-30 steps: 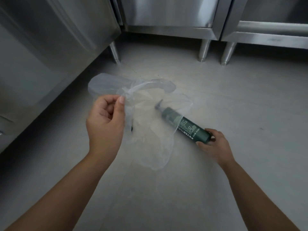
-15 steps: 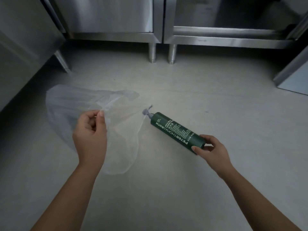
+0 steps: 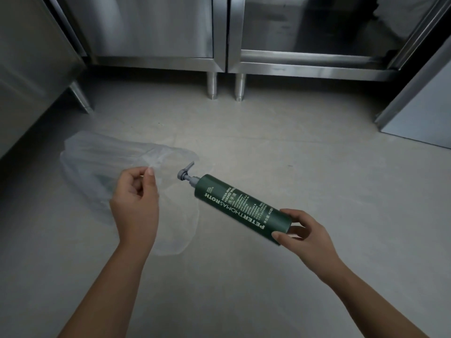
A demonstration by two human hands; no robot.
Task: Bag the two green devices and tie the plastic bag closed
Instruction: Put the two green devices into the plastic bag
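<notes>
My right hand (image 3: 303, 236) grips the base of a dark green pump bottle (image 3: 240, 207) with white lettering. The bottle is held in the air, tilted, its grey pump head (image 3: 186, 173) pointing up-left toward the bag. My left hand (image 3: 135, 201) pinches the rim of a thin clear plastic bag (image 3: 90, 167), which hangs loosely above the floor to the left. The pump tip is just outside the bag's edge. A faint dark shape shows through the plastic near my left hand; I cannot tell what it is.
Grey concrete floor (image 3: 268, 276) lies below. Stainless steel cabinets (image 3: 151, 28) on short legs (image 3: 211, 86) stand at the back, another steel unit (image 3: 31, 69) at the left, and a steel panel (image 3: 419, 111) at the right.
The bottle has come out of the bag and now sits to its right, held higher. The view has shifted right, and the bag has spread out to the left.
</notes>
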